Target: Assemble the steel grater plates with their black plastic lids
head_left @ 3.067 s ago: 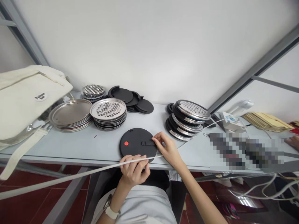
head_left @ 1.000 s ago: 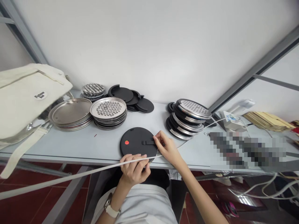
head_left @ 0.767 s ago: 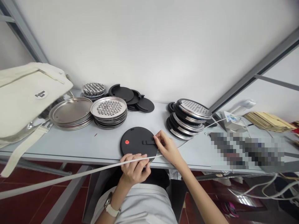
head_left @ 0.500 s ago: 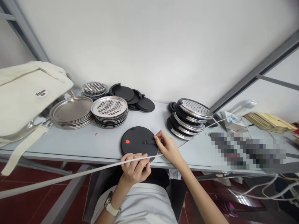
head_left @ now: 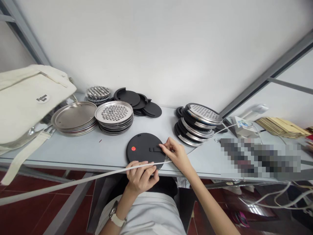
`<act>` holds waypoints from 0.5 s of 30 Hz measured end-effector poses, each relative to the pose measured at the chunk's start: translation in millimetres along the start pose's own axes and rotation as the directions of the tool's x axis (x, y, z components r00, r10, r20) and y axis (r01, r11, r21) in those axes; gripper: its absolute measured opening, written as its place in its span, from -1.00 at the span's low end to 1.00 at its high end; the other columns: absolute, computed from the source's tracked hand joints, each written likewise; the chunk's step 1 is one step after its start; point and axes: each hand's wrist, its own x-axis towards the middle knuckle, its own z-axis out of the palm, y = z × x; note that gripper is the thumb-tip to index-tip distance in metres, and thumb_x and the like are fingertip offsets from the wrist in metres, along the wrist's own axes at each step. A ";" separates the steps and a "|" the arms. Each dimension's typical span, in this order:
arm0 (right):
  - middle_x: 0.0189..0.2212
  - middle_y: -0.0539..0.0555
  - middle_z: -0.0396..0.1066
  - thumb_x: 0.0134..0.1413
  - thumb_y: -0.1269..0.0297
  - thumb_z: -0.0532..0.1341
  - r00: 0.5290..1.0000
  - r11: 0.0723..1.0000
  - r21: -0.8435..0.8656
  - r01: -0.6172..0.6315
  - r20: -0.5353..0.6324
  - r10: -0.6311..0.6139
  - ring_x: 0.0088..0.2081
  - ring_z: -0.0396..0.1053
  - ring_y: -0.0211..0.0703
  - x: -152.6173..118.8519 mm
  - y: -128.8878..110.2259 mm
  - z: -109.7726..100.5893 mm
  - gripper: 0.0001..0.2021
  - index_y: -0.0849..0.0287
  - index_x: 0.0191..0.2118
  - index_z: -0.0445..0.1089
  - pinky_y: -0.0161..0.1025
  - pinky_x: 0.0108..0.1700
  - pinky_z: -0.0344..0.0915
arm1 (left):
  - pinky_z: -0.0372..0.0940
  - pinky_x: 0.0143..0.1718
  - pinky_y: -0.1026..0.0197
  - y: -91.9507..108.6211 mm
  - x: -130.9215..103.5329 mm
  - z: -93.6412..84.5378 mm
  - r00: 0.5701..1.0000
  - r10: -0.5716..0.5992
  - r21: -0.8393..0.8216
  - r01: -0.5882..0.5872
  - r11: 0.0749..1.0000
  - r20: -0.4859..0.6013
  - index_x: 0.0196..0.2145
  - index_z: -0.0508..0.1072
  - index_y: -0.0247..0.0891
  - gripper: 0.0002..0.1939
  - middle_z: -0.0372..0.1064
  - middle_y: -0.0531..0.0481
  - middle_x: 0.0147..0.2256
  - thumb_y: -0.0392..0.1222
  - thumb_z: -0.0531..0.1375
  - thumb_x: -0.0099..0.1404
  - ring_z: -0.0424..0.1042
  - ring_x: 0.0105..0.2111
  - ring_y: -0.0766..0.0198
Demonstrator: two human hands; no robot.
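A round black disc (head_left: 141, 147) with a red dot lies flat at the table's front edge. My left hand (head_left: 141, 176), with a watch on the wrist, grips its near rim, fingers on top and thumb at the side. My right hand (head_left: 174, 153) pinches at the disc's right edge, beside a narrow black bar (head_left: 156, 149) on its face; what lies between the fingertips is too small to make out. A white cable (head_left: 90, 179) crosses the view in front of the left fingers.
Stacks of metal plates (head_left: 74, 116) and grater discs (head_left: 113, 112) stand left, near a cream bag (head_left: 31, 101). Black discs (head_left: 153, 109) lie behind. Assembled black-and-metal discs (head_left: 204, 114) are piled right, with a white box (head_left: 244, 128) and yellow envelopes (head_left: 278, 127) beyond.
My right fingertips have shifted slightly left on the disc, toward the bar. The left hand keeps its place on the rim.
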 end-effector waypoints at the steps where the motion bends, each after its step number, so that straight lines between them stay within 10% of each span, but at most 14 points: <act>1: -0.62 -0.13 0.07 0.17 0.07 0.13 1.000 1.000 -0.004 0.002 -0.001 -0.002 -0.57 -0.03 -0.33 0.0 -0.2 -0.2 -0.69 0.12 -0.46 0.06 -0.33 -0.50 -0.02 | 0.17 -0.15 0.13 -0.1 0.0 0.3 1.000 0.004 0.006 -0.004 1.000 -0.005 -0.44 0.44 -0.16 -0.95 0.49 0.11 -0.46 -0.23 0.27 0.09 0.44 -0.41 0.29; 15: -0.62 -0.11 0.10 0.21 0.12 0.10 1.000 1.000 0.002 -0.002 -0.011 0.002 -0.57 0.07 -0.31 -1.7 -3.2 -0.6 -0.75 0.12 -0.43 0.14 -0.33 -0.49 0.05 | 0.18 -0.14 0.14 0.0 -0.1 1.9 1.000 0.026 0.061 -0.026 0.998 -0.001 -0.42 0.44 -0.17 -0.90 0.49 0.09 -0.45 -0.22 0.31 0.07 0.43 -0.40 0.28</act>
